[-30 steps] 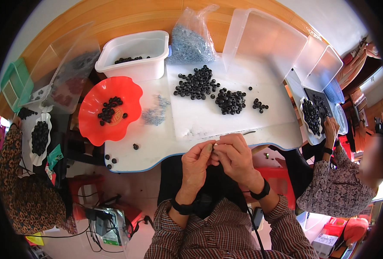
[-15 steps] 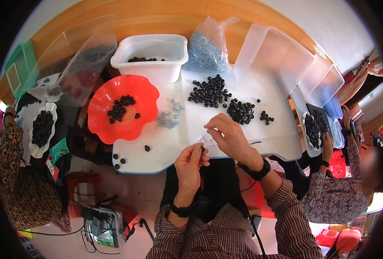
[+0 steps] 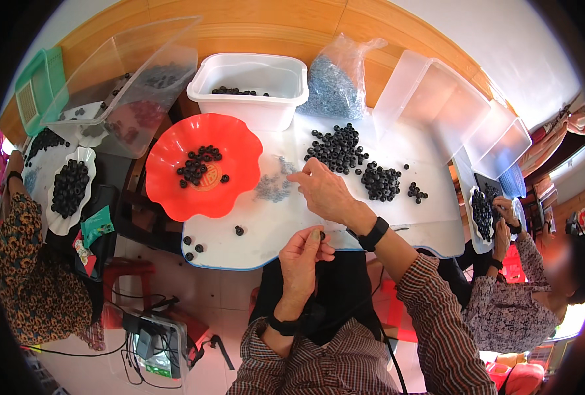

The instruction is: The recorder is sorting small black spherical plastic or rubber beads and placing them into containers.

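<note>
My left hand (image 3: 299, 263) is above the table's front edge, thumb and fingers pinched round a small black bead-like piece (image 3: 322, 236). Stretched out to the left over the table, my right hand (image 3: 325, 191) has its fingertips together beside a scatter of tiny blue-grey pieces (image 3: 273, 187); whatever they pinch is too small to see. To the left is a red scalloped dish (image 3: 164, 174) with several black round pieces (image 3: 200, 161) in it. Past my right hand, more black pieces lie in piles (image 3: 338, 148) on the white table (image 3: 266, 247).
A white tub (image 3: 250, 112) with black pieces stands at the back, beside a clear bag (image 3: 335, 82) of blue-grey bits. Clear plastic bins (image 3: 437, 99) rest at the right rear. Single black pieces (image 3: 199, 248) sit near the front left edge. Co-workers (image 3: 513, 296) sit on both sides.
My right hand has moved left, away from my left hand, to the blue-grey pieces. My left hand still holds the black piece. The whole view has shifted slightly.
</note>
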`<state>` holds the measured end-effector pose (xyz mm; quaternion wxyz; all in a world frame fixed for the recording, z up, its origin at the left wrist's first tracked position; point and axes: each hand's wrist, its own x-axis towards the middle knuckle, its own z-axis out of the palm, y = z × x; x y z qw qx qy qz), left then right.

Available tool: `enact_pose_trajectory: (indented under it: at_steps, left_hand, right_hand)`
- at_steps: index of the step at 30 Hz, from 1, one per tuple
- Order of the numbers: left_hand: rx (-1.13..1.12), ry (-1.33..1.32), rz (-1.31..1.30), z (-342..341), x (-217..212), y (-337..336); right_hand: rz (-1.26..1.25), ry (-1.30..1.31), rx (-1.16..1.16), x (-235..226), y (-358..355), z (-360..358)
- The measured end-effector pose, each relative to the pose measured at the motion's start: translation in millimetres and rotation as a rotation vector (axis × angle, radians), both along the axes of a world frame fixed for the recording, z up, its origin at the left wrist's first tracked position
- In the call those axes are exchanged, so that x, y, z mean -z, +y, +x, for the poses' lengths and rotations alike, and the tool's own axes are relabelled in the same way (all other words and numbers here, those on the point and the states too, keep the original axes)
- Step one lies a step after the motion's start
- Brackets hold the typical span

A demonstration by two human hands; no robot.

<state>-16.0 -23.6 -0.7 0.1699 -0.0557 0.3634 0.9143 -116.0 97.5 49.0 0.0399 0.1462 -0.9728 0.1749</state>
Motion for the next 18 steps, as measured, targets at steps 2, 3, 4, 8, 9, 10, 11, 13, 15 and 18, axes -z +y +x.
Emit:
enact_pose_trajectory:
  at_steps: [2, 3, 4, 8, 9, 10, 11, 13, 15, 18]
  left_hand:
    - [0.008, 0.005, -0.003, -0.4, -0.2, 0.5]
    - [0.008, 0.005, -0.001, -0.7, -0.3, 0.6]
    - [0.010, 0.003, 0.001, -0.5, -0.4, -0.2]
    - [0.014, 0.003, 0.025, -0.5, -1.4, -2.1]
    - [0.012, 0.001, 0.024, -0.5, -0.9, -2.6]
    - [0.013, 0.000, 0.032, -0.5, 0.0, -2.5]
    - [0.014, -0.001, 0.041, -0.5, 0.9, -2.6]
    - [0.017, -0.001, 0.040, -0.7, 2.3, -3.0]
    - [0.020, -0.001, 0.038, -0.4, 2.0, -3.8]
    - [0.019, 0.002, 0.040, -0.2, 1.5, -4.0]
  right_hand:
    - [-0.031, 0.037, -0.021, 4.2, 4.8, -1.6]
    - [-0.029, 0.037, -0.021, 6.2, 7.7, -1.7]
    - [-0.095, 0.062, -0.018, 7.3, 9.0, -1.0]
    - [-0.235, 0.115, -0.021, 13.4, 14.2, -2.1]
    - [-0.237, 0.113, -0.022, 15.1, 15.0, -2.1]
    - [-0.255, 0.107, -0.017, 14.1, 14.5, -1.7]
    - [-0.274, 0.100, -0.013, 13.2, 13.9, -1.2]
    - [-0.265, 0.072, -0.011, 10.8, 13.5, 1.5]
    - [-0.258, 0.045, -0.009, 8.8, 12.7, 3.8]
    - [-0.224, 0.075, -0.046, 7.0, 11.8, 6.9]
